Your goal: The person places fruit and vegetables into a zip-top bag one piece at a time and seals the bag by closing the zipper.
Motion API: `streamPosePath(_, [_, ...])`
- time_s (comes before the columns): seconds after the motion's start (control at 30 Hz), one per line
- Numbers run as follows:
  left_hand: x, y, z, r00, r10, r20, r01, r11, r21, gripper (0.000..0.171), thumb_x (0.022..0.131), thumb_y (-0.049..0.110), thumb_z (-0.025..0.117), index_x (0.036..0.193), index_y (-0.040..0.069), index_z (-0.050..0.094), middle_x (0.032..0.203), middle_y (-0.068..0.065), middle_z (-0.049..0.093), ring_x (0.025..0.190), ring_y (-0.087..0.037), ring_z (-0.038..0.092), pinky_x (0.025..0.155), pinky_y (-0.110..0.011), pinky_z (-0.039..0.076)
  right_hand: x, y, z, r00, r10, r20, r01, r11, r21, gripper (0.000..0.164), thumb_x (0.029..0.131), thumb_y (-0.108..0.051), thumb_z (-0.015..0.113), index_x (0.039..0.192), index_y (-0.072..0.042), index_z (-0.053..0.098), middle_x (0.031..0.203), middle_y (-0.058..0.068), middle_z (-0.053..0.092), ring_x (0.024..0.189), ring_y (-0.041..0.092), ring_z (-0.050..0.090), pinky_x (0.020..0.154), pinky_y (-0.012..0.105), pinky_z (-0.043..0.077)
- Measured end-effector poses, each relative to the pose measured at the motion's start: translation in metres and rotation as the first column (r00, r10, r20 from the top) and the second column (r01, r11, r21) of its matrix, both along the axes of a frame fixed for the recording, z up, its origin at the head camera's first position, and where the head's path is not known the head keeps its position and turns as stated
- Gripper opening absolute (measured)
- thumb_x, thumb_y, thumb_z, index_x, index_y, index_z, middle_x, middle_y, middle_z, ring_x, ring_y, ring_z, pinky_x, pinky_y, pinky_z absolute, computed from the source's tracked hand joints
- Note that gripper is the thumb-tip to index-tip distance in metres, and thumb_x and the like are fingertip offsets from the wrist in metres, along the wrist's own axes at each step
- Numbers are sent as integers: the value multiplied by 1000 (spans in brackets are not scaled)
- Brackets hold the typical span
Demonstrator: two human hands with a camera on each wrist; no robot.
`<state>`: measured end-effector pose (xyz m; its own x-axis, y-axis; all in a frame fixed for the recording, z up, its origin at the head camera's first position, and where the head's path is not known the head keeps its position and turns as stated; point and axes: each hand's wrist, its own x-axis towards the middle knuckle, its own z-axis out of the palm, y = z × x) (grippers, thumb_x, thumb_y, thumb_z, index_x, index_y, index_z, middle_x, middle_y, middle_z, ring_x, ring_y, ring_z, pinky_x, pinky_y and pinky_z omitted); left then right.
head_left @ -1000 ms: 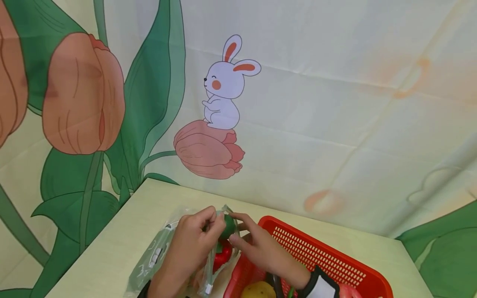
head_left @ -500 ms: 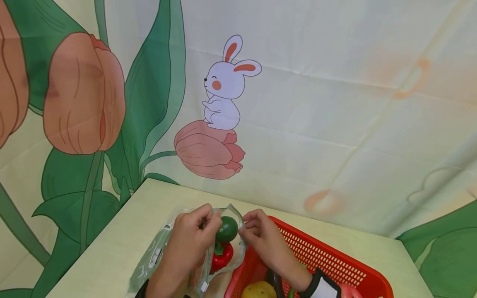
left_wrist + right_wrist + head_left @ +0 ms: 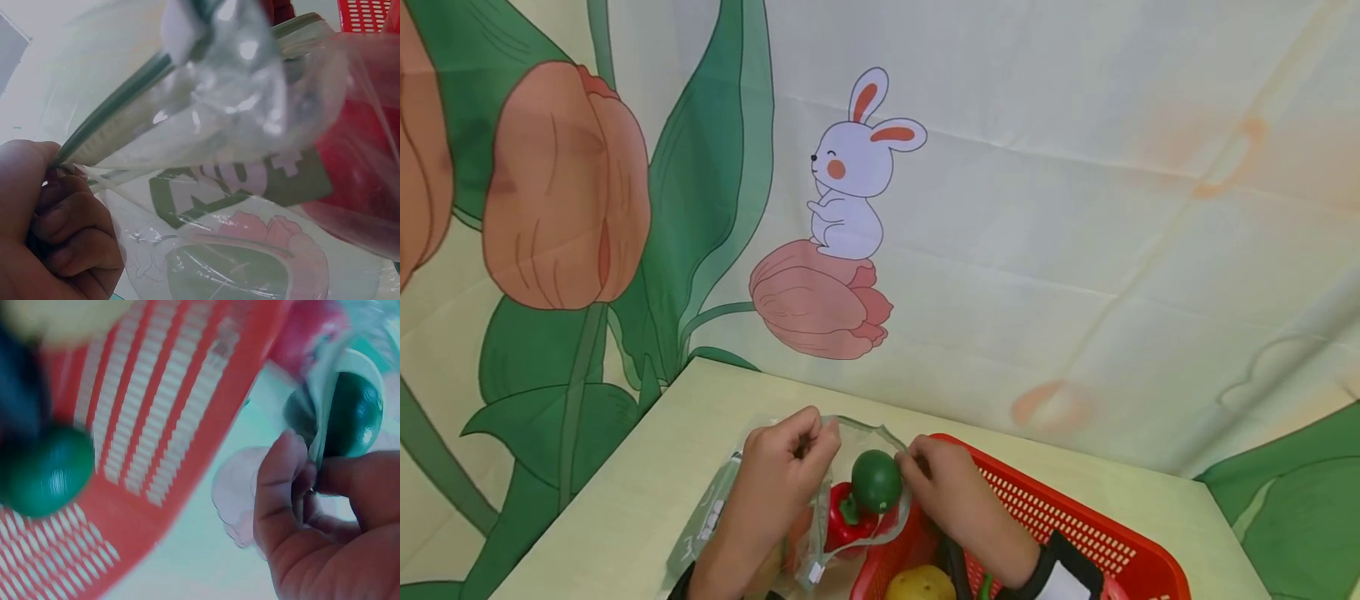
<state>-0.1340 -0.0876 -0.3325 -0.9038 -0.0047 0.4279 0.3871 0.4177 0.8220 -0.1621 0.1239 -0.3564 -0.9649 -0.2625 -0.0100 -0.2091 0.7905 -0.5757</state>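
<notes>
Both hands hold the rim of a clear zip bag (image 3: 811, 546), which gapes between them. My left hand (image 3: 782, 471) pinches the left side of its mouth; in the left wrist view, the fingers of the left hand (image 3: 72, 231) are curled on the green zip edge. The right side of the mouth is pinched by my right hand (image 3: 951, 483), thumb against fingers. In the bag's mouth shows a round green fruit or vegetable (image 3: 876, 481), its exact kind unclear. Beside and below it lies a red bell pepper (image 3: 841, 521). The bag's white slider (image 3: 816, 572) hangs at the near edge.
Right of the bag stands a red perforated basket (image 3: 1060, 508). In it are a yellow potato-like item (image 3: 920, 583), a dark long item (image 3: 958, 567) and another round green item (image 3: 53, 472). More clear plastic (image 3: 703, 517) with print lies to the left on the pale table (image 3: 625, 483).
My right hand has moved right, from beside the green item to the bag's rim, and pulled the mouth wider. The green item has settled lower and rightward beside the red pepper.
</notes>
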Motion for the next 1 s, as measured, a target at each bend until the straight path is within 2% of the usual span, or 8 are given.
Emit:
streamPosePath(0.1, [1, -1, 0, 1000, 14, -7, -14, 1000, 1, 35, 91, 33, 50, 60, 22, 41, 50, 7, 34, 46, -8, 38, 41, -20, 32, 1, -2, 3, 997, 29, -67, -23, 996, 88, 25, 93, -34, 48, 71, -23, 52, 55, -6, 45, 50, 7, 43, 46, 21, 39])
streamPosePath(0.2, [1, -2, 0, 1000, 22, -3, -22, 1000, 11, 35, 91, 36, 49, 60, 21, 41, 51, 6, 34, 47, -8, 37, 41, -20, 32, 1, -4, 4, 998, 25, -63, -20, 996, 89, 29, 95, -33, 43, 69, -23, 50, 53, -6, 41, 48, 7, 41, 46, 20, 38])
streamPosePath(0.37, [1, -4, 0, 999, 37, 18, -38, 999, 28, 37, 91, 40, 48, 61, 21, 41, 51, 5, 34, 47, -9, 37, 41, -21, 30, -1, -5, 10, 999, -30, 41, 31, 999, -27, 38, 95, -28, 37, 61, -17, 47, 49, -4, 39, 44, 10, 37, 43, 24, 35])
streamPosePath(0.5, [3, -7, 3, 998, 63, 13, -64, 997, 47, 37, 92, 41, 46, 61, 20, 41, 51, 4, 31, 46, -9, 34, 40, -22, 27, -3, -4, 24, 986, -42, 163, 74, 979, -190, 39, 94, -25, 36, 58, -11, 43, 45, -2, 36, 39, 13, 32, 40, 24, 29])
streamPosePath(0.57, [4, -9, 5, 997, 72, 12, -73, 996, 59, 39, 92, 41, 45, 60, 19, 39, 50, 3, 29, 43, -9, 31, 38, -22, 25, -5, -2, 34, 974, -16, 225, 86, 949, -305, 40, 94, -27, 37, 59, -8, 42, 45, 0, 34, 39, 14, 30, 39, 24, 27])
streamPosePath(0.73, [10, -12, 12, 996, 84, 18, -85, 989, 121, 42, 94, 38, 42, 59, 16, 35, 48, 1, 27, 39, -10, 27, 37, -22, 20, -9, 2, 57, 943, 116, 312, 84, 824, -560, 42, 95, -33, 43, 64, -4, 40, 48, 3, 29, 40, 17, 27, 40, 24, 25])
streamPosePath(0.83, [14, -14, 17, 996, 85, 16, -87, 979, 182, 42, 94, 36, 43, 59, 15, 35, 47, 0, 27, 40, -11, 27, 38, -23, 20, -8, 2, 69, 939, 187, 287, 43, 766, -641, 43, 95, -34, 44, 65, -3, 39, 49, 3, 28, 42, 17, 26, 41, 24, 25])
streamPosePath(1.0, [21, -15, 23, 999, 47, -12, -40, 938, 344, 40, 95, 26, 45, 59, 10, 36, 47, 0, 28, 40, -13, 30, 38, -25, 25, -5, -2, 89, 955, 257, 147, -85, 713, -696, 41, 97, -31, 41, 69, -2, 37, 52, 5, 29, 44, 18, 26, 41, 27, 26])
